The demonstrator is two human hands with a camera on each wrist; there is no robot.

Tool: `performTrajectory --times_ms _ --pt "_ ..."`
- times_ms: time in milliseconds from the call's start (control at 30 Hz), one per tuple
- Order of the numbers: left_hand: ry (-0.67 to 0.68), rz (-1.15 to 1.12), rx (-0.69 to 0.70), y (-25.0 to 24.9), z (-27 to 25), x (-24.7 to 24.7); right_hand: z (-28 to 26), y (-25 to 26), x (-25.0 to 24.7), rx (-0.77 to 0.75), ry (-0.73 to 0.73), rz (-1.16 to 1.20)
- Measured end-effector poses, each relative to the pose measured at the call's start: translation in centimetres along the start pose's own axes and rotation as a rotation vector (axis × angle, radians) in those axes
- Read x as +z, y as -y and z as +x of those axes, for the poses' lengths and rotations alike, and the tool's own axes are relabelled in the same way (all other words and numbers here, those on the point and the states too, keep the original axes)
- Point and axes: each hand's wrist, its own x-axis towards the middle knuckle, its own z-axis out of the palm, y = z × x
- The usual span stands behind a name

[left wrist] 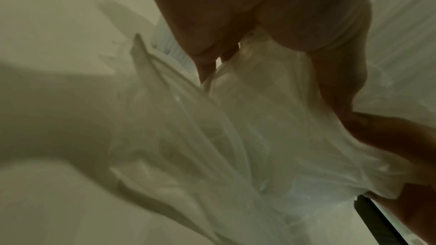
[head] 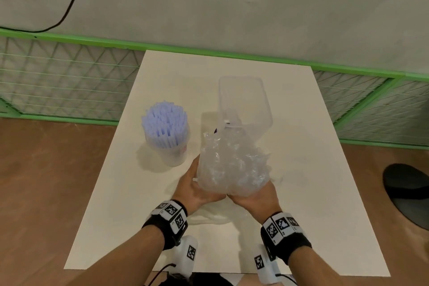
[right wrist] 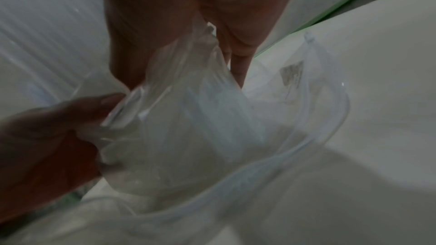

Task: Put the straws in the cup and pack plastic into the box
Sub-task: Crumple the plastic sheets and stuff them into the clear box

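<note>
Both wrist views are dim and smeared; in them only skin and folds of film can be made out. From the head view, the fingers of both hands are hidden behind the load, so their exact curl is not readable there. Left hand point(head: 197, 187) and right hand point(head: 256, 197) cup a crumpled bundle of clear plastic film point(head: 233, 165) from below, heels of the palms nearly touching, held above the white rectangular table top point(head: 313, 169). In the left wrist view the fingers point(left wrist: 205, 62) bear against the film; in the right wrist view the fingers point(right wrist: 238, 62) grip into its folds. The film is translucent, wrinkled and glossy. Its far end reaches the near rim of the clear rectangular plastic box point(head: 243, 100), which is tilted. Left of the bundle stands a clear plastic cup point(head: 173, 151) packed with pale blue straws point(head: 164, 121), upright, apart from the hands. Beyond the table: green mesh fence point(head: 69, 76), black cable point(head: 69, 2). A dark oval object at the right edge point(head: 408, 193) is cut off.
</note>
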Motion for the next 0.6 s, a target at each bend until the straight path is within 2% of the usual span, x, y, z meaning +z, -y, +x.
performTrajectory --times_ms 133,200,267,367,600 --pt "-0.016 0.056 -0.022 0.0 -0.2 -0.1 0.3 0.1 -1.3 -0.081 0.134 -0.040" --pt "-0.043 0.061 -0.038 0.3 -0.2 -0.2 0.0 0.5 -2.8 -0.172 0.175 -0.088" --pt "-0.085 0.072 -0.046 0.5 -0.2 -0.3 -0.7 1.5 -4.6 -0.302 0.115 -0.132" --pt "-0.130 0.047 -0.058 0.6 -0.2 -0.2 -1.8 3.5 -6.8 -0.459 -0.003 -0.075" --pt "-0.181 0.032 -0.010 0.3 -0.2 -0.5 -0.8 6.0 -7.0 -0.637 0.036 -0.162"
